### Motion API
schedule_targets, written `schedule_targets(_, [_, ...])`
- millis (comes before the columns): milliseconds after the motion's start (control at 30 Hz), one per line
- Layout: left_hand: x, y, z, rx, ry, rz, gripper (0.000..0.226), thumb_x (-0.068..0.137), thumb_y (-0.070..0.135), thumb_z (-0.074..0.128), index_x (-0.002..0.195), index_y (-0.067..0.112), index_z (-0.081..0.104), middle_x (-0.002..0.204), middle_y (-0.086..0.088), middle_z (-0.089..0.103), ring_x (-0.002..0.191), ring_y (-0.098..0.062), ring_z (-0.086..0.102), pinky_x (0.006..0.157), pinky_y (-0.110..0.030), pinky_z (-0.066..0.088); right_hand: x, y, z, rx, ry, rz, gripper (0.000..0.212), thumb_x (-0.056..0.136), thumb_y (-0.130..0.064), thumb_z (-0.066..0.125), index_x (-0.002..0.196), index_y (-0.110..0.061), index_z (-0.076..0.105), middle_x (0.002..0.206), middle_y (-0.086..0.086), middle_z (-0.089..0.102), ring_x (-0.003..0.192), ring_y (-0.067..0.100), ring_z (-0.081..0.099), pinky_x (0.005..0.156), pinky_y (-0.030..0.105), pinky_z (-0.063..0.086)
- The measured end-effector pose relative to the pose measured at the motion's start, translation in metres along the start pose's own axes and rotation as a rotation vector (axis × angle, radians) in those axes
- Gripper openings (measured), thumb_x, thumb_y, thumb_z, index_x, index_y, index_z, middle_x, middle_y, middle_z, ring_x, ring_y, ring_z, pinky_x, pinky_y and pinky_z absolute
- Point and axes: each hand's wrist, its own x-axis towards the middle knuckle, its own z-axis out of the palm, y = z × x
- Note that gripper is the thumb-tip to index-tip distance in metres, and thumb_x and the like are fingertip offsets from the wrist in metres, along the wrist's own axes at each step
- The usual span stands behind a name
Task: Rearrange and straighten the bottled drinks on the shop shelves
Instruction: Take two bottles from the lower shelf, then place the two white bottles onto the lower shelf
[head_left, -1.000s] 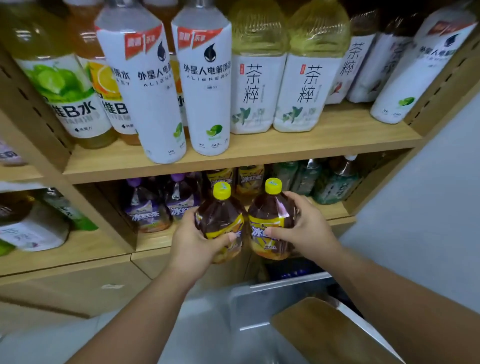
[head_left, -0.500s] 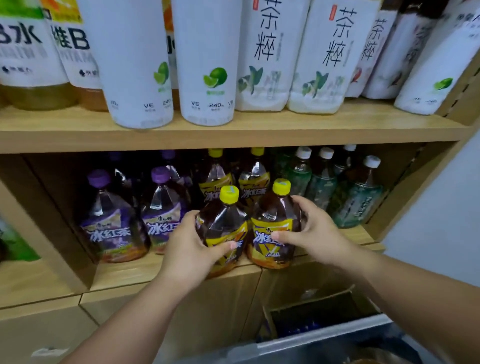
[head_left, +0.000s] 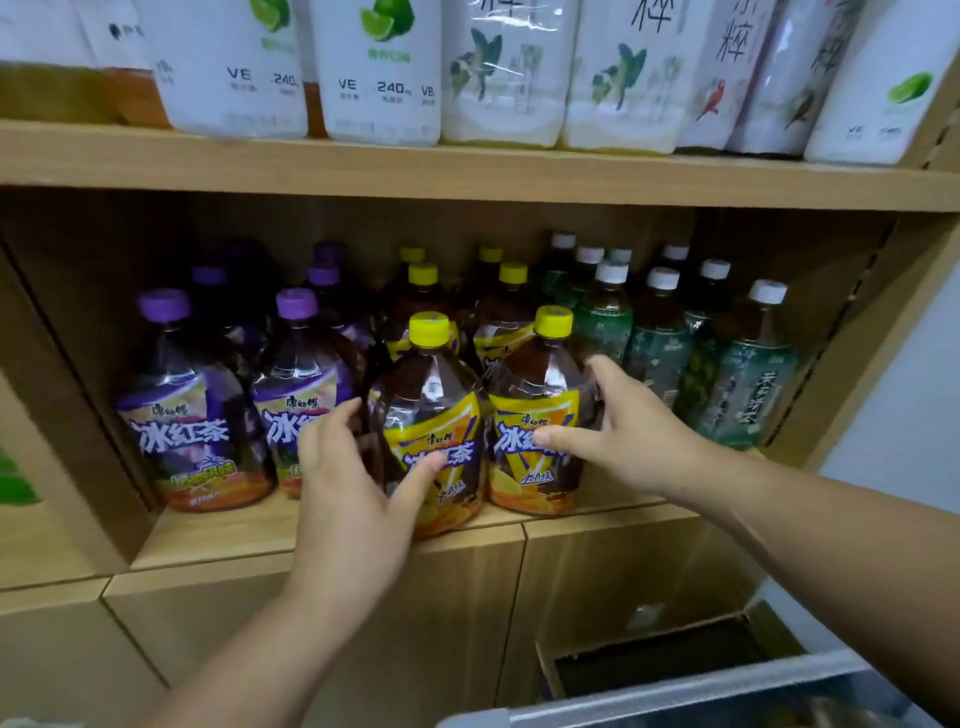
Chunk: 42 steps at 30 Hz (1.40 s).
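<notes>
The left yellow-capped iced tea bottle (head_left: 431, 415) and the right yellow-capped iced tea bottle (head_left: 540, 395) stand side by side at the front edge of the lower shelf (head_left: 332, 525), heading their rows. The left hand (head_left: 348, 483) curls its fingers round the first, and the right hand (head_left: 628, 431) grips the second likewise. The purple-capped bottles (head_left: 192, 415) and the white-capped green tea bottles (head_left: 748, 384) look roughly lined up, so probably only squaring and letting go remain here.

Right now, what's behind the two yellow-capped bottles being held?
More yellow-capped bottles, two rows deep: caps and label tops show. The left bottle in the left hand and right bottle in the right hand cover their lower parts.
</notes>
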Motion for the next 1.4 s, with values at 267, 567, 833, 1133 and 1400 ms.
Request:
schedule_targets(267, [0.007, 0.001, 0.0, 0.372, 0.153, 0.416, 0.07, 0.087, 0.043, 0.074, 0.147, 0.021, 0.046, 0.142, -0.012, 0.048, 0.128, -0.034, 0.049, 0.104, -0.048, 0.043, 0.0, 0.005, 0.002, -0.242, 0.113, -0.046, 0.077, 0.076, -0.057, 0.081, 0.135, -0.026, 0.041, 0.132, -0.004, 0.056, 0.12, 0.016, 0.058, 0.101, 0.041, 0.052])
schedule_targets(567, [0.047, -0.004, -0.017, 0.84, -0.062, 0.654, 0.085, 0.077, 0.056, 0.078, 0.151, 0.037, 0.042, 0.156, -0.017, 0.043, 0.15, -0.041, 0.029, 0.115, -0.07, 0.011, 0.0, 0.004, 0.002, -0.695, 0.239, -0.346, 0.103, 0.089, -0.051, 0.07, 0.151, -0.055, -0.012, 0.156, 0.005, 0.025, 0.128, 0.032, 0.055, 0.093, 0.046, 0.055])
schedule_targets(833, [0.071, -0.006, -0.015, 0.843, -0.094, 0.674, 0.095, 0.066, 0.061, 0.083, 0.148, 0.038, 0.04, 0.15, -0.021, 0.05, 0.144, -0.04, 0.04, 0.113, -0.074, 0.016, 0.006, -0.005, -0.012, -0.789, 0.056, -0.273, 0.109, 0.087, -0.049, 0.075, 0.155, -0.056, -0.01, 0.158, -0.001, 0.034, 0.128, 0.026, 0.056, 0.099, 0.039, 0.052])
schedule_targets(1133, [0.075, -0.019, -0.014, 0.81, -0.105, 0.698, 0.1, 0.062, 0.063, 0.085, 0.148, 0.039, 0.04, 0.149, -0.019, 0.051, 0.12, -0.04, 0.06, 0.115, -0.07, 0.013, 0.037, -0.022, 0.006, -0.886, 0.056, -0.253, 0.113, 0.084, -0.045, 0.079, 0.157, -0.051, -0.008, 0.167, 0.003, 0.023, 0.126, 0.034, 0.059, 0.098, 0.045, 0.055])
schedule_targets(1400, [0.069, -0.01, -0.008, 0.843, -0.135, 0.627, 0.101, 0.062, 0.057, 0.088, 0.149, 0.034, 0.041, 0.15, -0.023, 0.048, 0.127, -0.043, 0.054, 0.116, -0.069, 0.014, 0.036, -0.031, 0.006, -0.996, 0.038, -0.185, 0.108, 0.087, -0.051, 0.075, 0.157, -0.047, -0.008, 0.169, 0.007, 0.019, 0.128, 0.032, 0.059, 0.092, 0.042, 0.056])
